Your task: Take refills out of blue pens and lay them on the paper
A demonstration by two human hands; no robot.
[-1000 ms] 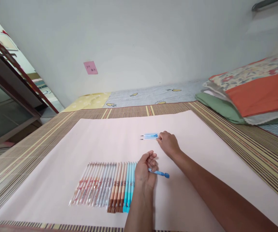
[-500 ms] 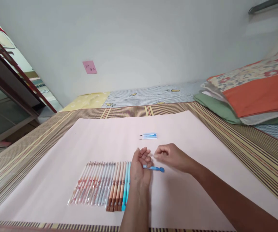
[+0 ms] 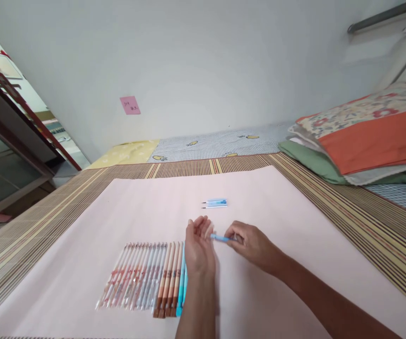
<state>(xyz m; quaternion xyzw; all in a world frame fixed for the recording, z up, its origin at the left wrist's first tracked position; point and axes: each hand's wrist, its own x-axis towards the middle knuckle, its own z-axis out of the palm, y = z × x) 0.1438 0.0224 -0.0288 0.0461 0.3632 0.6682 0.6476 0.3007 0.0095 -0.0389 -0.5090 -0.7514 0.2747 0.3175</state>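
Observation:
My right hand [image 3: 247,242] grips a blue pen barrel [image 3: 220,238] near its right end, with the barrel pointing left toward my other hand. Palm up and fingers half curled, my left hand [image 3: 199,245] sits beside the barrel's left end, thumb apart. A small pale bit shows at its fingertips, too blurred to name. Beyond the hands lie thin pen refills [image 3: 214,206] with a blue piece [image 3: 219,202] among them. Left of my left wrist is a row of pens: clear-and-red ones [image 3: 128,275], brown-ended ones [image 3: 167,282] and turquoise ones [image 3: 181,287], partly hidden by my forearm.
A pale pink sheet [image 3: 146,207] covers much of the striped mat [image 3: 65,207]. Folded bedding in orange and green [image 3: 372,146] is piled at the right. The wall behind carries a pink note [image 3: 130,105].
The blue barrel, earlier held at my left hand, is now in my right hand. My left hand has shifted slightly left, and the whole view has tilted a little.

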